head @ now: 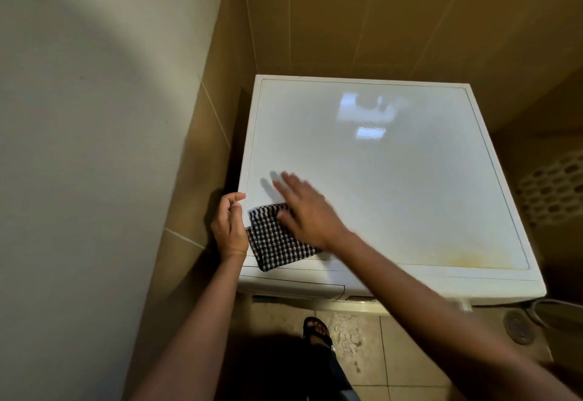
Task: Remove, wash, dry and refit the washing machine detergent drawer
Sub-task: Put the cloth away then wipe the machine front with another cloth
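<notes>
A white washing machine (394,180) stands in a tiled corner, seen from above. A folded black-and-white checked cloth (277,243) lies on its top at the front left corner. My right hand (304,208) hovers flat over the cloth's far edge, fingers spread, blurred by motion. My left hand (230,227) is at the machine's left edge beside the cloth, fingers loosely curled, holding nothing. The detergent drawer front (296,287) shows at the machine's upper front left, sitting flush in its slot.
A pale wall (79,148) stands close on the left, and brown tiles rise behind the machine. A white perforated laundry basket (552,192) sits to the right. A floor drain (519,326) and my sandalled foot (317,333) are on the tiled floor.
</notes>
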{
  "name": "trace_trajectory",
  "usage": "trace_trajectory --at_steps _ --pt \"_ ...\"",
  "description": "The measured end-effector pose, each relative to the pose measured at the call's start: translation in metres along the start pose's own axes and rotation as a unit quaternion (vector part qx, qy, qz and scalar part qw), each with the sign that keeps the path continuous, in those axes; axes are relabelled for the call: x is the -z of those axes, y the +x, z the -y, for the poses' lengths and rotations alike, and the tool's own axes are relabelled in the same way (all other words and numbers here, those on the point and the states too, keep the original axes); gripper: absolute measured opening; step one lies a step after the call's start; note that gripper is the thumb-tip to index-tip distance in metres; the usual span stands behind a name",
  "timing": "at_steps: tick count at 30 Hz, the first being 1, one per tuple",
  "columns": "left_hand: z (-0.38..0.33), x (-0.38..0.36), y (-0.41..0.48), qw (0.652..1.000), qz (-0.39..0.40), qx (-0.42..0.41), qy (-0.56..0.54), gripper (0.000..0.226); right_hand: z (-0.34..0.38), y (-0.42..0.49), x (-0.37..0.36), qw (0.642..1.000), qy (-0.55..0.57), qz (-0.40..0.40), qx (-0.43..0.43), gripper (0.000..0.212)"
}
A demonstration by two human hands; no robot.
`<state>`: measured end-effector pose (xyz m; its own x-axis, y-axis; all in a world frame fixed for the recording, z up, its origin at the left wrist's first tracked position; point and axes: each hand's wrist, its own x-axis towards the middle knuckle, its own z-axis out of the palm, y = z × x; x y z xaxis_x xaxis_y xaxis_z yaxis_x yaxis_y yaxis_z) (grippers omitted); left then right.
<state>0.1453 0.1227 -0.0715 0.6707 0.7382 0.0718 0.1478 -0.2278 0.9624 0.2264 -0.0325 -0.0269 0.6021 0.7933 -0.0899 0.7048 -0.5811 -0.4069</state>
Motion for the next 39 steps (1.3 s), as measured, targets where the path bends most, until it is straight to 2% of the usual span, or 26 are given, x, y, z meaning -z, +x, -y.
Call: trace_trajectory --at_steps 4,8,12,14,17,20,22,23,25,26,28,29,30,32,35,39 --pt "0.005 -0.001 0.001 1.000 0.000 0.003 0.024 0.036 0.012 -0.025 -0.060 0.992 -0.118 0.030 0.044 0.057" --pt "0.001 -0.003 -0.001 0.996 0.032 -0.036 0.074 0.043 -0.023 0.005 -0.045 0.993 -0.116 0.021 0.014 0.054" --pt "0.001 -0.008 -0.003 0.992 0.054 -0.031 0.109 0.051 -0.116 0.028 0.002 0.977 -0.092 -0.048 -0.186 0.053" --pt "0.003 -0.009 -0.002 0.990 0.061 -0.031 0.119 0.053 -0.175 0.013 0.026 0.944 -0.099 -0.093 -0.300 0.053" --pt "0.006 -0.011 0.000 0.988 0.066 -0.034 0.137 0.052 -0.247 -0.049 0.050 0.873 -0.087 -0.142 -0.458 0.055" --pt "0.004 -0.017 0.006 0.983 0.070 -0.039 0.165 0.054 -0.257 -0.099 0.051 0.803 -0.054 -0.163 -0.571 0.062" --pt "0.000 -0.025 0.017 0.981 0.066 -0.034 0.180 0.058 -0.227 -0.102 0.036 0.786 -0.049 -0.184 -0.588 0.064" --pt "-0.002 -0.029 0.024 0.981 0.064 -0.031 0.182 0.059 -0.204 -0.097 0.026 0.791 -0.055 -0.196 -0.577 0.064" --pt "-0.004 -0.039 0.041 0.981 0.060 -0.031 0.180 0.057 -0.151 -0.078 0.004 0.837 -0.063 -0.209 -0.502 0.061" --pt "-0.005 -0.044 0.050 0.983 0.059 -0.030 0.174 0.054 -0.123 -0.065 -0.008 0.872 -0.055 -0.208 -0.439 0.059" --pt "-0.002 -0.052 0.065 0.988 0.043 -0.016 0.147 0.048 -0.071 -0.035 -0.031 0.950 -0.035 -0.173 -0.258 0.049" --pt "0.000 -0.055 0.071 0.992 0.026 0.000 0.127 0.046 -0.053 -0.015 -0.037 0.975 -0.038 -0.143 -0.167 0.043" --pt "0.001 -0.056 0.076 0.994 0.008 0.016 0.105 0.046 -0.042 0.007 -0.038 0.988 -0.041 -0.115 -0.093 0.040" --pt "0.006 -0.056 0.077 0.996 -0.007 0.026 0.085 0.045 -0.043 0.058 -0.028 0.996 -0.037 -0.078 -0.017 0.041" --pt "0.012 -0.053 0.070 0.994 0.015 -0.032 0.100 0.041 -0.081 0.133 -0.002 0.998 -0.049 -0.027 -0.036 0.048" --pt "0.017 -0.055 0.071 0.993 0.022 -0.057 0.099 0.038 -0.168 0.183 0.047 0.979 -0.024 -0.059 -0.196 0.057"
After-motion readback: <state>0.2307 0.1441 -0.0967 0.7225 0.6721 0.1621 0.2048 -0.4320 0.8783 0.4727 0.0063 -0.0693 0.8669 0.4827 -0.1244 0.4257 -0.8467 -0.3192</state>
